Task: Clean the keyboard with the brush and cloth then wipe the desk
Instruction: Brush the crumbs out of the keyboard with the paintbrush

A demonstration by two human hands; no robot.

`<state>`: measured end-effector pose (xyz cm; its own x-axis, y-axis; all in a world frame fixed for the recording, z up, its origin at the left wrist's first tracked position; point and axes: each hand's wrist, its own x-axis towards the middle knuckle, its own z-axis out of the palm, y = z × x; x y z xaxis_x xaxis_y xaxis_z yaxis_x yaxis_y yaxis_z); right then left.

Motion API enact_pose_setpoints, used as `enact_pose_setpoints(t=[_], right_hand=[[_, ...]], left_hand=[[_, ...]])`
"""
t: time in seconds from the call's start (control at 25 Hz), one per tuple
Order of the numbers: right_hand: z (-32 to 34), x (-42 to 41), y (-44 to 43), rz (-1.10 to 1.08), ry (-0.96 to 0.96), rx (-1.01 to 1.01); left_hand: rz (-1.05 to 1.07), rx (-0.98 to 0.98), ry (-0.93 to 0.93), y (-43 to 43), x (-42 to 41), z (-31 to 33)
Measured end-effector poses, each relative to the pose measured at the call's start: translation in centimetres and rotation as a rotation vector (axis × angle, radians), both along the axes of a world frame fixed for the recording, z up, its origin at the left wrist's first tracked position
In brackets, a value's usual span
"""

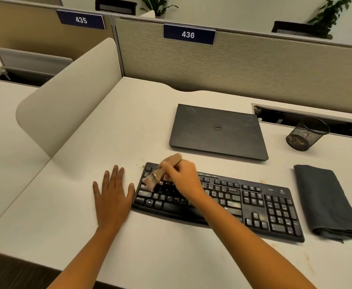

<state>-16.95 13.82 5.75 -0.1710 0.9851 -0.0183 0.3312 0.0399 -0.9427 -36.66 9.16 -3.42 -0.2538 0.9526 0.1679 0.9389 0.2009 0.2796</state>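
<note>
A black keyboard (254,203) lies across the white desk (129,130) in front of me. My right hand (184,180) is shut on a wooden-handled brush (160,174), its pale bristles blurred and resting on the keys at the keyboard's upper left corner. My left hand (112,195) lies flat on the desk with fingers spread, its thumb touching the keyboard's left edge. A folded dark grey cloth (327,203) sits on the desk just right of the keyboard.
A closed dark laptop (218,132) lies behind the keyboard. A black mesh pen cup (306,134) stands at the back right, beside an open cable tray (308,117). A curved beige divider (66,97) rises on the left. Small brown specks mark the desk near the keyboard.
</note>
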Motion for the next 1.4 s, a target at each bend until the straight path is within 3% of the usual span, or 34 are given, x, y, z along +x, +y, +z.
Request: enact_pose_setpoints(t=[0.16,0.36,0.52,0.6,0.72,0.92,1.12,1.2,1.28,1.4], right_hand=[[1.3,2.6,3.0,-0.276,-0.090,0.115],[2.9,-0.1,2.2,0.117,-0.181,0.057],[2.8,-0.4,4.3,-0.082,-0.260,0.141],[2.9,-0.8,4.5,-0.069,-0.251,0.190],[2.6,-2.6,4.0,0.000,-0.177,0.052],[0.6,0.8,3.2,-0.235,0.083,-0.200],[1.2,5.2,1.1,-0.613,-0.253,0.137],[1.9,3.6,0.5,-0.517,-0.165,0.140],[1.7,1.5,0.4,-0.396,-0.052,0.012],[0.8,1.9,0.3,-0.364,-0.041,-0.078]], left_hand=[[0.001,-0.004,-0.012,0.0,0.0,0.1],[0.001,-0.012,-0.007,0.1,-0.1,0.0],[0.002,-0.006,-0.008,0.0,0.0,0.1],[0.002,0.000,-0.008,0.0,0.0,0.2],[-0.004,0.009,-0.005,0.0,0.0,0.2],[0.004,0.021,-0.011,-0.1,0.0,0.1],[0.010,0.014,-0.002,0.1,0.1,0.0],[0.007,0.015,0.008,0.0,0.1,0.0],[0.002,0.010,0.009,0.0,0.0,0.0],[-0.008,0.013,0.007,0.0,-0.1,0.0]])
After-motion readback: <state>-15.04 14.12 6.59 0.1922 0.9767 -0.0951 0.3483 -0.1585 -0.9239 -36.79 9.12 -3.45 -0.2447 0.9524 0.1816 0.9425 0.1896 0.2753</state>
